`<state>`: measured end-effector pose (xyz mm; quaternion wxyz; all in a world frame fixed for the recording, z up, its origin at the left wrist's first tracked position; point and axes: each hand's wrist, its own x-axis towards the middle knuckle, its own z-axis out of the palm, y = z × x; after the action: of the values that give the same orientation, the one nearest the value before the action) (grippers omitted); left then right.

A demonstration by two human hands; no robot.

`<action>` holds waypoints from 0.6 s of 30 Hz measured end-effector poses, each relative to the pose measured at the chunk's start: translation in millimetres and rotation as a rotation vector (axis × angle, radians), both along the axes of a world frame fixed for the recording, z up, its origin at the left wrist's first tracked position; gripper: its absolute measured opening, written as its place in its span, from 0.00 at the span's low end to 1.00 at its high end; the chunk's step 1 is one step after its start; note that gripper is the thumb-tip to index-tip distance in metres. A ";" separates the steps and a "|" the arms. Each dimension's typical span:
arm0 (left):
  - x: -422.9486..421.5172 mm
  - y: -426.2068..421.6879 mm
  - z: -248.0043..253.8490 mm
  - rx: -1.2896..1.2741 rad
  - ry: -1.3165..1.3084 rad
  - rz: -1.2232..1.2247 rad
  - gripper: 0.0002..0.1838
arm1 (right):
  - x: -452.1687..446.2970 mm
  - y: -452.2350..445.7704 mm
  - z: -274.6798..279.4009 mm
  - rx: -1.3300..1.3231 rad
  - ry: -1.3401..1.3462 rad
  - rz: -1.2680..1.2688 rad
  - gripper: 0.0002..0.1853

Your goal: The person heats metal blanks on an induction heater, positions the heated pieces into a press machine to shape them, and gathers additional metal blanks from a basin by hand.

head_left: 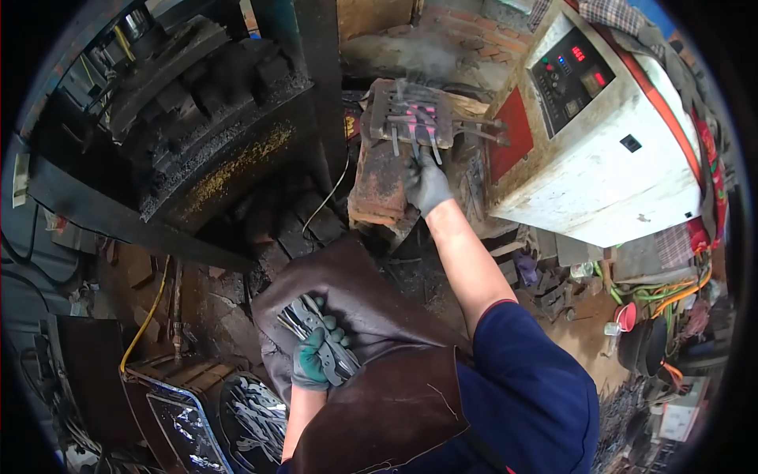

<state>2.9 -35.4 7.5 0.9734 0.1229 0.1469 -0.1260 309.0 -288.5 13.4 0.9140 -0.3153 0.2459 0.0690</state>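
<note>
My left hand point(320, 355), in a green and grey glove, is closed around a bundle of flat grey metal blanks point(341, 365) above the apron on my lap. My right hand point(429, 186), in a grey glove, reaches forward with its fingers closed at the end of one metal blank point(437, 148). That blank lies with several others on a dark heating block point(380, 118), where their middles glow pink-red. Part of my right fingers is hidden behind the glove. A reddish brick point(377, 186) stands under the block, just left of my right hand.
A white control cabinet point(600, 166) with red lit digits stands right of the block. At left rises a heavy dark press point(213, 158). A container of metal blanks point(254, 411) sits low left, beside a blue-rimmed box point(185, 430). A thin cable point(328, 197) hangs near the press.
</note>
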 end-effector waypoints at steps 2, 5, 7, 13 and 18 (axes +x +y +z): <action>1.2 -0.9 1.6 0.004 -0.001 0.007 0.32 | 4.4 5.2 4.1 -0.074 -0.003 -0.010 0.10; -7.4 7.7 -20.3 -0.061 0.094 -0.076 0.22 | -30.8 -5.4 0.9 -0.265 -0.058 0.071 0.05; -6.3 9.7 -9.8 0.013 0.072 -0.078 0.17 | -62.9 -6.5 10.3 -0.427 -0.128 0.145 0.04; 1.1 8.5 2.3 0.070 -0.036 -0.007 0.30 | -73.3 95.0 135.5 -0.876 -0.645 0.599 0.13; -0.1 9.3 7.9 0.075 -0.043 0.037 0.30 | -12.7 214.8 167.7 -0.540 -0.710 0.709 0.12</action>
<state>2.8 -26.1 15.3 0.9732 0.1591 0.1328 -0.0998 296.3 -73.7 181.1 0.7484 -0.6050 -0.1885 0.1959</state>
